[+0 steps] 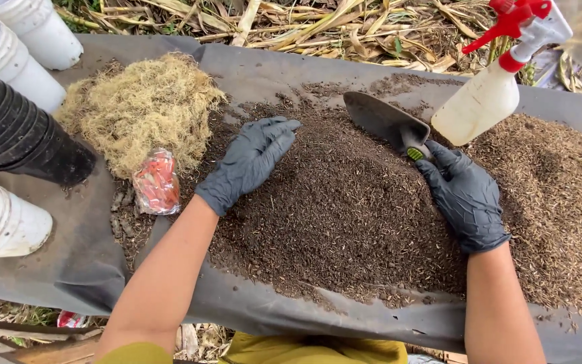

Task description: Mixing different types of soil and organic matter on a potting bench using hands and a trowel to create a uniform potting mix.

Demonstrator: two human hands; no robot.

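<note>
Gripping a trowel point(386, 123), right hand point(465, 195); left hand point(249, 162) fingers flat on soil point(331, 216).

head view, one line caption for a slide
Gloved right hand grips a trowel over dark potting mix; left hand rests flat on it.

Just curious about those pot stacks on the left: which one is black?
The middle stack, lying on its side between the white stacks above and below.

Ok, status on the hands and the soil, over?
Left hand flat on soil pile. Right hand gripping trowel, blade on the soil. Spray bottle close behind trowel.
</note>
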